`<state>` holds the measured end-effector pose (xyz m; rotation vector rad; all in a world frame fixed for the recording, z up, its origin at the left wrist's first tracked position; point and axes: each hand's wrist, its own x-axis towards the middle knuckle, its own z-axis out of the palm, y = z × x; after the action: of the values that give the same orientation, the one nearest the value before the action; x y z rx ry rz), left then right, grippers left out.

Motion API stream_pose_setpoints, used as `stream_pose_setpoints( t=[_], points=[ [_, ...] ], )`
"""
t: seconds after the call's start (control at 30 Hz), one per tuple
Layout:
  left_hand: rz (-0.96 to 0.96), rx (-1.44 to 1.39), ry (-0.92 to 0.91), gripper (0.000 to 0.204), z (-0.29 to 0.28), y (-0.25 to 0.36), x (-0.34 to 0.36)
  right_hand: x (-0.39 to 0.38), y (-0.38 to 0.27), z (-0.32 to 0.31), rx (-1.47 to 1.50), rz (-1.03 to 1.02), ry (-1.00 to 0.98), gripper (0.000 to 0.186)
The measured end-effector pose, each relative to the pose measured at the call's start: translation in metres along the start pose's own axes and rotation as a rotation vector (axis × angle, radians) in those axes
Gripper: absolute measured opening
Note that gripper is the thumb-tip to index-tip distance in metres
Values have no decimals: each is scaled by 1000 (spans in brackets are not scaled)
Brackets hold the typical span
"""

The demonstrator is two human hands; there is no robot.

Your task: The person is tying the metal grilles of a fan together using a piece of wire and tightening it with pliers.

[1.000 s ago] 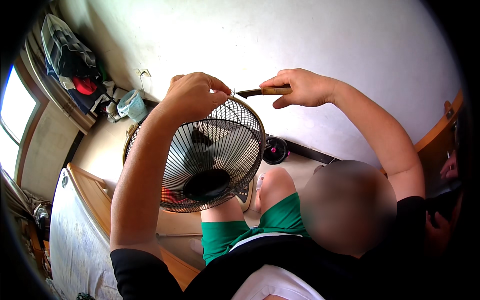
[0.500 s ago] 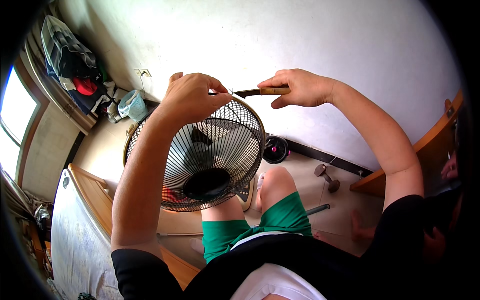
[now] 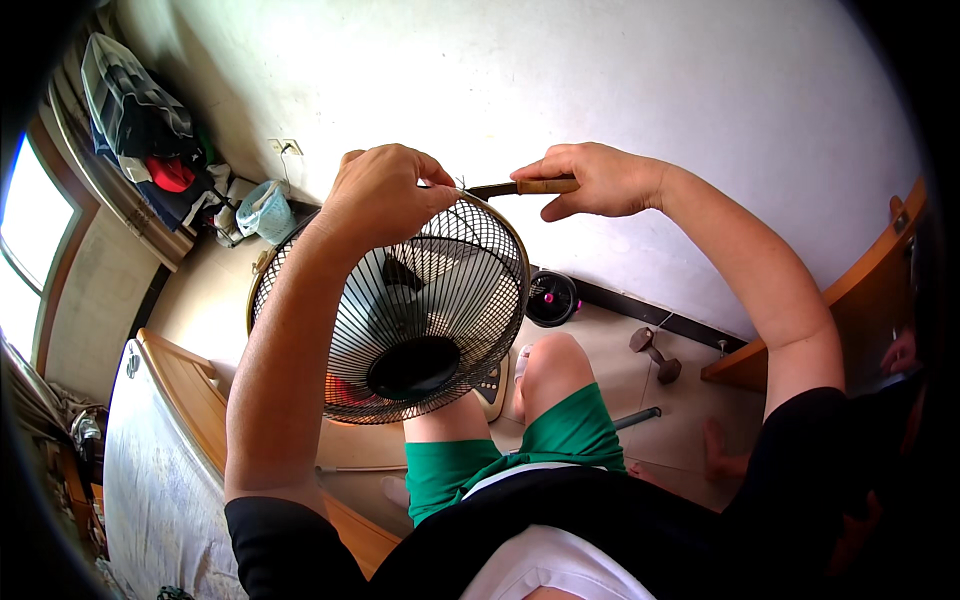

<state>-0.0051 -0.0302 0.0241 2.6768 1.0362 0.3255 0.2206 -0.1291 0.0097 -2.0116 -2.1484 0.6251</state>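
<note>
An electric fan with a round black wire guard (image 3: 430, 270) stands before me, its dark hub cap (image 3: 414, 367) facing me. My left hand (image 3: 385, 192) is closed in a pinch at the guard's top rim. Thin dark strands, like wire or tie ends (image 3: 462, 183), poke up beside those fingertips; what exactly the pinch holds is hidden. My right hand (image 3: 605, 178) is closed around the wooden handle of a small knife (image 3: 547, 186). The dark blade (image 3: 492, 190) points left, its tip at the rim near the strands and the left fingertips.
A bed (image 3: 160, 470) with a wooden frame is at the left. Against the white wall (image 3: 640, 80) are a light blue basket (image 3: 265, 211) and a black wheel (image 3: 552, 298). A dumbbell (image 3: 655, 355) lies on the floor. Another person's foot (image 3: 722, 450) shows at the right.
The knife has shifted slightly left and its blade lies closer to the rim beside my left fingertips. My left hand and the fan are almost unmoved.
</note>
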Motion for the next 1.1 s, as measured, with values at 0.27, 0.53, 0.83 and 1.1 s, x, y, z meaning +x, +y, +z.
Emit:
stream_pose_setpoints(
  t=[0.27,0.53,0.83,1.1],
  points=[
    [8,-19,6,26,1,-3,1,8,8,7,79,-59,41,52],
    [-13,-24,-8,27,1,-2,2,0,-12,-3,-21,-27,42,33],
    [20,-26,16,26,5,-4,3,20,-5,-44,221,132,-335,34],
    [36,-34,-3,24,0,-1,0,44,-20,-80,288,220,-632,46]
  ],
)
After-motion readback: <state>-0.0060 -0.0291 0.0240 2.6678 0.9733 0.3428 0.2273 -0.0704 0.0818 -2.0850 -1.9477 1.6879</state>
